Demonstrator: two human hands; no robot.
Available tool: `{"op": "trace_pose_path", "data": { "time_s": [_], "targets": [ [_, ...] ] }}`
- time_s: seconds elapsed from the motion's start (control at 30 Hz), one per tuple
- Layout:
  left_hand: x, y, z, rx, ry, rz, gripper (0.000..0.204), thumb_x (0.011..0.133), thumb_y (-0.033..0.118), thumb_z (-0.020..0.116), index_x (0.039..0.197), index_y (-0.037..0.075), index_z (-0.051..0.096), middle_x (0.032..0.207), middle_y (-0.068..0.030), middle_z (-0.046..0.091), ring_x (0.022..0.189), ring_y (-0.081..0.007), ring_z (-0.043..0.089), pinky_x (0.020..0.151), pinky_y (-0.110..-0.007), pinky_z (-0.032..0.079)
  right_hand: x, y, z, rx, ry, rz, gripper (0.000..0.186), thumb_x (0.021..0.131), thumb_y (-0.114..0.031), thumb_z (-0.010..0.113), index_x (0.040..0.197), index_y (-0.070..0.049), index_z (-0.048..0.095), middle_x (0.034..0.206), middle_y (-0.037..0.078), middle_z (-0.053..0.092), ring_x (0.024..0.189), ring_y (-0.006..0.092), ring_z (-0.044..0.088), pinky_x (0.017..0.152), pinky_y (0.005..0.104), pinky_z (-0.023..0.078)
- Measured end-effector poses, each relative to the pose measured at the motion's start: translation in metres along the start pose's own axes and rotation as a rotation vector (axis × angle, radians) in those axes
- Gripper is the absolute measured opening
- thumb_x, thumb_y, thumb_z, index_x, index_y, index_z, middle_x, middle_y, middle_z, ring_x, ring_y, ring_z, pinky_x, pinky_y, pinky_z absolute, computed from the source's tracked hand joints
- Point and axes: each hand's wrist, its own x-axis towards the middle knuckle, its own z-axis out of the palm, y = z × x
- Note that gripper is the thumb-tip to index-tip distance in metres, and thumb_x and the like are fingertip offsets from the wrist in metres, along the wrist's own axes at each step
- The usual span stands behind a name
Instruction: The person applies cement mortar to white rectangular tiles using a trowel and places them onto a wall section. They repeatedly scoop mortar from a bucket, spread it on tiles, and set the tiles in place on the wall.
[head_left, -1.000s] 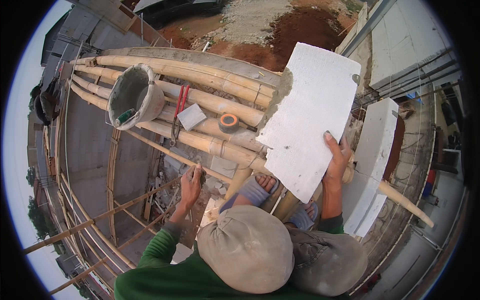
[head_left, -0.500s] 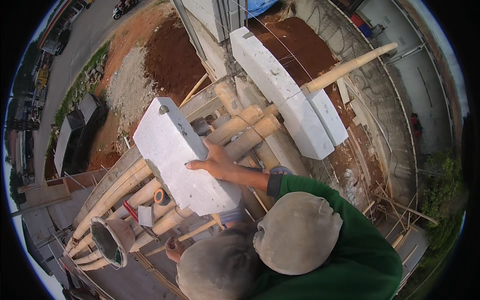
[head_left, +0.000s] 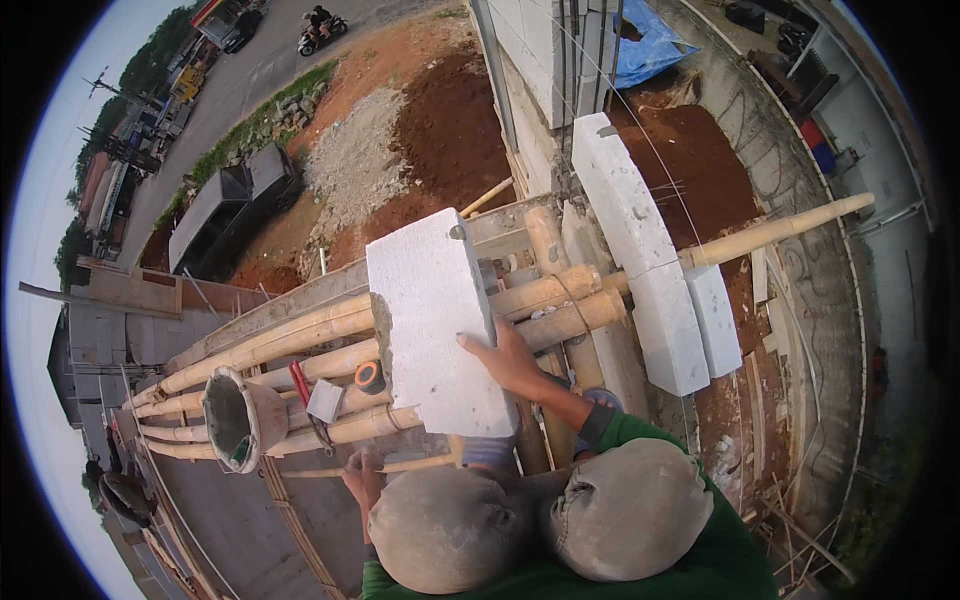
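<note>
Right hand (head_left: pixel 507 362): gripping the white block (head_left: pixel 432 318) by its right edge, thumb on the broad face, the other fingers mostly hidden round the side. Left hand (head_left: pixel 362 478): fingers curled, low beside the left knee (head_left: pixel 450 530), off the block; can't tell if anything's in it.

Block is in front of the knees, above the poles (head_left: pixel 600 310); can't tell if it rests on them. Grey mortar (head_left: pixel 382 325) along its left edge, ragged, so that edge looks coated. Broad face mostly bare. Block not set in place yet, judging by the grip; placing looks undone.

Left of the block, on the poles: tape roll (head_left: pixel 369 377), small offcut (head_left: pixel 324 400), red-handled pincers (head_left: pixel 299 382), all untouched. Further left, bucket (head_left: pixel 268 410), grey-smeared inside; how much mix is left can't be told.

Right, well apart from the held block: white blocks (head_left: pixel 640 265) standing in line by a string (head_left: pixel 662 195), looks like the finished part, no hand on them.
</note>
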Motion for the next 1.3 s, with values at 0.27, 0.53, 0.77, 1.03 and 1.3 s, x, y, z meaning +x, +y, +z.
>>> {"op": "trace_pose_path", "data": {
  "time_s": [0.27,0.53,0.77,1.03,1.3],
  "targets": [
    [-0.004,0.032,0.025,0.303,0.136,0.430,0.017,0.097,0.011,0.070,0.100,-0.006,0.074,0.079,-0.0096,0.072,0.070,-0.0175,0.071,0.070,-0.033,0.057,-0.009,0.001,-0.021,-0.103,-0.052,0.029,0.075,0.099,-0.050,0.064,0.142,0.010,0.049,0.139,0.034,0.057,0.129,0.0467,0.057,0.112,0.0488,0.041],
    [0.008,0.096,0.053,-0.212,0.068,0.190,0.017,0.094,0.004,0.072,0.106,-0.007,0.072,0.095,-0.0129,0.076,0.091,-0.0179,0.074,0.080,-0.031,0.058,-0.037,0.036,-0.053,-0.181,-0.005,-0.116,0.028,0.100,-0.022,0.060,0.111,0.002,0.070,0.104,0.025,0.073,0.100,0.0383,0.071,0.088,0.0432,0.053],
    [0.036,0.159,0.072,-0.168,-0.037,0.470,0.022,0.098,0.012,0.073,0.113,-0.003,0.068,0.104,-0.0110,0.072,0.099,-0.0175,0.069,0.088,-0.033,0.056,-0.075,-0.021,-0.126,0.001,-0.114,-0.083,0.025,0.093,-0.019,0.076,0.106,0.002,0.074,0.096,0.013,0.075,0.087,0.0183,0.069,0.082,0.0331,0.053],
    [0.049,0.175,0.017,-0.078,-0.076,0.400,0.023,0.100,0.016,0.072,0.115,-0.001,0.066,0.105,-0.0109,0.072,0.099,-0.0178,0.070,0.090,-0.034,0.056,-0.228,-0.124,-0.266,0.682,0.270,-0.186,0.022,0.088,-0.012,0.080,0.092,-0.001,0.062,0.088,0.008,0.063,0.075,0.0160,0.064,0.068,0.0288,0.053],
    [0.035,0.213,-0.015,0.089,-0.044,0.412,0.024,0.101,0.017,0.071,0.116,-0.001,0.066,0.104,-0.0108,0.072,0.098,-0.0178,0.070,0.090,-0.034,0.056,-0.189,-0.017,-0.431,-0.249,0.602,0.428,0.021,0.097,-0.017,0.072,0.106,0.002,0.071,0.089,0.002,0.070,0.077,0.0081,0.061,0.071,0.0240,0.051]
  ]
}}
